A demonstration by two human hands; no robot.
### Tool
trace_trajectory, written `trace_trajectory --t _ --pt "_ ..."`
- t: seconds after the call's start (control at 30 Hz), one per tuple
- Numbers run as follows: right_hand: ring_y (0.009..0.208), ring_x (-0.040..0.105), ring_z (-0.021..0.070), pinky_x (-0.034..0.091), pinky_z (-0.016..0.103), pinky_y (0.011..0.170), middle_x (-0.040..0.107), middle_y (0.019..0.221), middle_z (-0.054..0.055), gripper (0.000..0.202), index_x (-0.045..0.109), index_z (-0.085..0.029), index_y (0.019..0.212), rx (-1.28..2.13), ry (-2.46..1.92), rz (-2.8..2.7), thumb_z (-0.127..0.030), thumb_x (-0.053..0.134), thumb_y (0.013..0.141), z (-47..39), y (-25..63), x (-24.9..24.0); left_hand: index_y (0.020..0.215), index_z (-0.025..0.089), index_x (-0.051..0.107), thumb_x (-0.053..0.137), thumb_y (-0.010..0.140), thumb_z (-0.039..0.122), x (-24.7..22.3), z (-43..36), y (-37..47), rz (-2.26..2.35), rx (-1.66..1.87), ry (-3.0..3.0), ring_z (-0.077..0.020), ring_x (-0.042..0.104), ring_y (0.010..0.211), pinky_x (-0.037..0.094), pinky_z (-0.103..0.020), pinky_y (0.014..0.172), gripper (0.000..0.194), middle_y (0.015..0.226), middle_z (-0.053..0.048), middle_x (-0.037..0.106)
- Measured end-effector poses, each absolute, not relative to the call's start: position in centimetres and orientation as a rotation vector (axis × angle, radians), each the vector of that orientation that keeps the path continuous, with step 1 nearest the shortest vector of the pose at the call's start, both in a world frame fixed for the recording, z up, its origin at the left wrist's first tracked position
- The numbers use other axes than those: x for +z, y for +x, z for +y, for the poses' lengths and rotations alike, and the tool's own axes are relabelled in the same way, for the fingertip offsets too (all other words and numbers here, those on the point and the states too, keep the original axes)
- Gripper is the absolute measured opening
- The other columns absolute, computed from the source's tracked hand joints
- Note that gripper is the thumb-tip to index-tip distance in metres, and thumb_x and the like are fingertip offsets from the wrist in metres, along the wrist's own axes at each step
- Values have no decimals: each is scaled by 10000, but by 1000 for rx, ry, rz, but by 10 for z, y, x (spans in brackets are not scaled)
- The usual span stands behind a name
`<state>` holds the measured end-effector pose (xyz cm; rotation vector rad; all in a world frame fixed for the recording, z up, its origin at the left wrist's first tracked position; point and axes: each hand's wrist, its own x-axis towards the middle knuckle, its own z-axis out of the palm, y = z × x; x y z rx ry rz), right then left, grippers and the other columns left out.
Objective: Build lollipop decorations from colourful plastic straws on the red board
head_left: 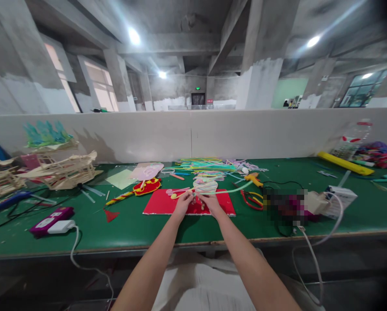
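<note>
My left hand [184,202] and my right hand [210,203] meet above a red board [157,203], their fingers pinched together. A long pale green pipe cleaner [234,190] runs out to the right from between them. Both hands seem closed on its near end, though the fingers cover the exact grip. Just beyond the fingertips lies a pale round piece [205,185] with coloured strips around it. Beside my left fingers are small yellow and pink round pieces [170,192] on thin stems.
Loose pipe cleaners [206,165] lie behind the board. Right of it are red-handled pliers [252,201] and an orange glue gun [253,179]. A red-and-yellow fan-shaped craft [147,186] lies left, near a purple power strip [52,221] and wooden stick models [63,170]. A low partition [141,138] stands behind.
</note>
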<state>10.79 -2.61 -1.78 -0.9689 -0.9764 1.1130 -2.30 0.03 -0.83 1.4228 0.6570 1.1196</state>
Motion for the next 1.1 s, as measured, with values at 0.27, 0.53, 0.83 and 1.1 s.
trace_trajectory --t 0.27,0.53,0.83,1.1 --pt "317 419 74 328 197 303 538 462 -35 298 552 -161 600 1061 -955 -1057 -451 619 588 -28 110 -13 652 139 509 546 676 374 -6 -5 -23 674 1029 1587 -97 482 574 378 -234 624 239 572 27 510" --pt "302 431 85 329 199 292 528 424 -39 311 521 -172 606 1108 -948 -1121 -475 588 614 -31 110 -10 622 141 492 533 691 369 -4 -7 -22 641 912 1657 -112 514 596 388 -259 668 241 574 16 537" --pt "301 427 81 332 188 278 514 421 -41 316 529 -165 622 1090 -941 -1089 -474 594 606 -29 110 -12 632 134 504 559 676 348 -4 -6 -22 628 921 1625 -107 514 580 394 -245 639 225 565 14 542" --pt "346 395 52 338 179 293 548 512 -27 348 637 -155 783 1110 -961 -1038 -408 659 546 -28 109 -15 631 141 490 606 615 375 -7 0 -25 676 1175 1293 -90 492 556 395 -232 604 262 563 23 517"
